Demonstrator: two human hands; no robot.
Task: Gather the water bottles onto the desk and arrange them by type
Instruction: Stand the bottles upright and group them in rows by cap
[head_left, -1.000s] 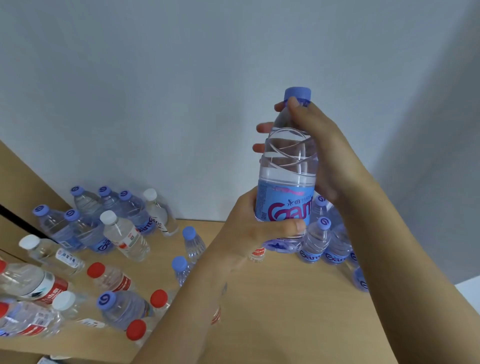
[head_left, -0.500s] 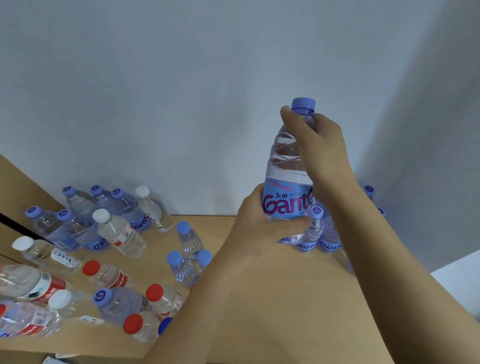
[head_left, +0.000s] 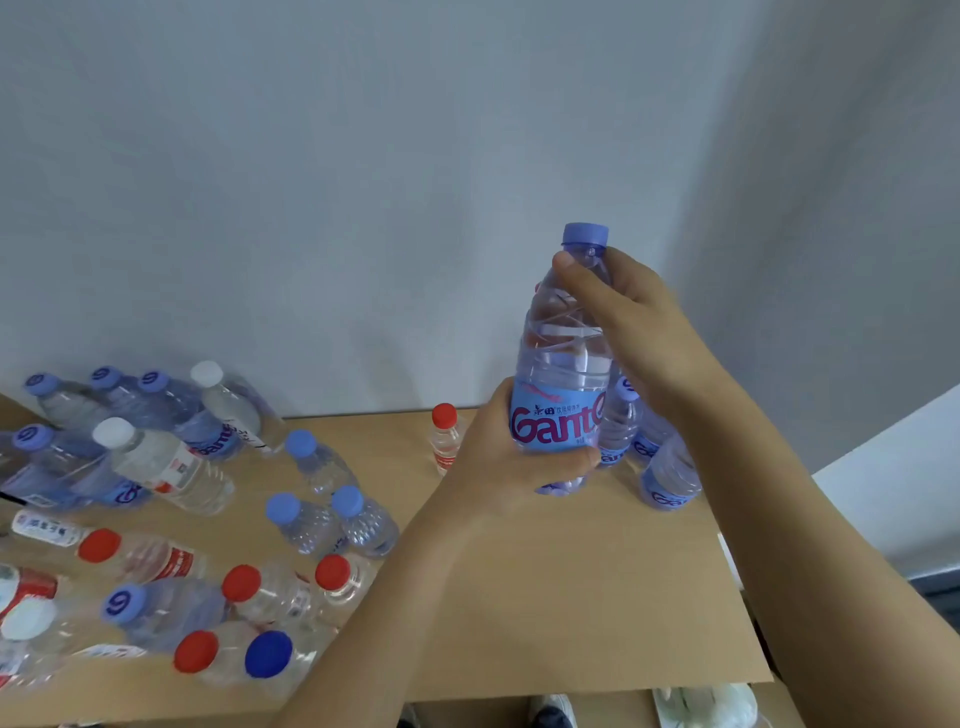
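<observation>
A tall blue-labelled water bottle (head_left: 563, 374) with a lilac cap stands upright just above the wooden desk (head_left: 545, 597), near its back right corner. My left hand (head_left: 511, 457) grips its label and base from the front. My right hand (head_left: 623, 312) grips its neck and shoulder from the right. Behind it, small bottles of the same blue-label type (head_left: 670, 473) stand grouped by the wall. One red-capped bottle (head_left: 445, 436) stands alone at the back middle.
Several mixed bottles crowd the desk's left half: lilac-capped ones (head_left: 156, 405), white-capped ones (head_left: 166, 462), red-capped ones (head_left: 270, 592) and a dark-blue-capped one (head_left: 270, 654). A white wall runs behind the desk. The front edge lies near the bottom, with shoes on the floor below.
Both hands have lowered the tall bottle toward the desk's back right corner. The view has dropped, showing more of the desk front and the lone red-capped bottle.
</observation>
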